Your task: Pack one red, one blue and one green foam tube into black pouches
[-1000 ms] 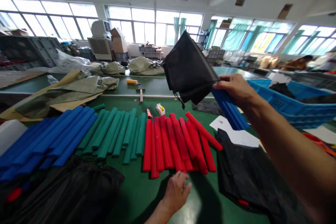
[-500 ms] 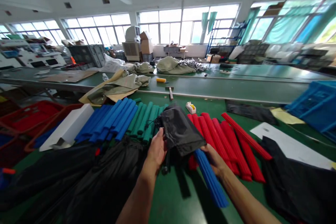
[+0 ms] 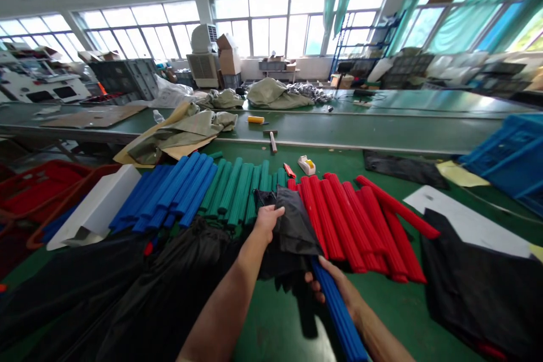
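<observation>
My left hand [image 3: 268, 223] is closed on the upper part of a black drawstring bag [image 3: 297, 223], thumb on top of the fabric. My right hand [image 3: 328, 281] wraps round a blue ribbed rod bundle [image 3: 337, 311], close to the bag's lower opening. The bundle's upper end is hidden inside the bag, while its lower end slants down toward me. Behind the bag lie several green ribbed rolls [image 3: 233, 192]. To the right are several red ribbed rolls [image 3: 339, 220], the nearest of them just beyond my right hand.
Several blue rolls [image 3: 178, 184] and a white box [image 3: 97, 209] lie left. Black bags [image 3: 169, 277] cover the front left; black cloth [image 3: 479, 288] lies right. A tape dispenser [image 3: 306, 165] and a hammer-like tool [image 3: 272, 141] lie behind. A blue crate [image 3: 509, 164] stands right.
The bag has moved lower and the blue bundle sits lower toward me. My left hand has gone from the bag's side to gripping its top. The camera view has tilted down slightly.
</observation>
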A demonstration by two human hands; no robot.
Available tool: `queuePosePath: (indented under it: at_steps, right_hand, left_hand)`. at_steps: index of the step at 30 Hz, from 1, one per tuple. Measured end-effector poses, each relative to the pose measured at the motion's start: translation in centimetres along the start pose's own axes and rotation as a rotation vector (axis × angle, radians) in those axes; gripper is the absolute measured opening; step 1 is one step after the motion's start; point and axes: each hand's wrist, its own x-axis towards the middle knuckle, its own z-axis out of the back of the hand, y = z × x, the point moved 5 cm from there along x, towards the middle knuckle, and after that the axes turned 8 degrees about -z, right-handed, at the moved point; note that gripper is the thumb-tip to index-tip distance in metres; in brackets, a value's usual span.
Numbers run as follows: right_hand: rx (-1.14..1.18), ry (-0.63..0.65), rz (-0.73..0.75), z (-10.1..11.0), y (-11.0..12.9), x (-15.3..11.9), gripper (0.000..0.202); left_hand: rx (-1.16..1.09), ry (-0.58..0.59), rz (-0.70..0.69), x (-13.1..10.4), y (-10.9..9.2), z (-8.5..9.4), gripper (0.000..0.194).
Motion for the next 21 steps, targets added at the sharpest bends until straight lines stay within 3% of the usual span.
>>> queuePosePath:
  at_steps: [3, 7, 8, 10, 12, 14, 16, 18, 21]
  right_hand:
    - [-0.240, -0.041, 0.121, -0.2, 0.5, -1.0, 0.040]
    - [-0.473, 0.013, 0.186, -1.6, 1.3, -2.7, 0.063]
    - [-0.524, -0.002, 0.182, -1.6, 1.3, -3.1, 0.072]
    - [-0.650, -0.034, 0.166, -1.5, 1.1, -3.5, 0.077]
    - [-0.776, -0.047, 0.150, -1.1, 0.6, -3.7, 0.059]
    - [-0.861, -0.066, 0.124, -0.6, 0.0, -3.6, 0.036]
    - [-0.885, -0.088, 0.087, 0.0, -0.4, -3.6, 0.026]
    - [-0.869, -0.077, 0.053, 0.6, -0.5, -3.7, 0.027]
    - [-0.872, -0.060, 0.001, 1.8, 0.0, -4.5, 0.030]
  left_hand:
    - [0.164, -0.007, -0.121, 2.9, -5.2, -1.1, 0.019]
    - [0.362, -0.079, -0.407, 5.4, -16.7, -2.9, 0.012]
    - [0.430, -0.111, -0.528, 5.4, -20.1, -3.5, 0.010]
    - [0.826, -0.237, -1.068, 3.5, -27.0, -5.5, 0.013]
    - [1.098, -0.222, -1.409, 1.8, -30.2, -8.2, 0.018]
    - [1.315, -0.045, -1.578, 1.1, -29.9, -10.6, 0.019]
    - [1.526, 0.213, -1.585, 1.7, -26.7, -11.9, 0.021]
    - [1.709, 0.409, -1.432, 2.9, -21.9, -11.4, 0.027]
    - [1.816, 0.536, -1.086, 3.8, -14.0, -8.2, 0.033]
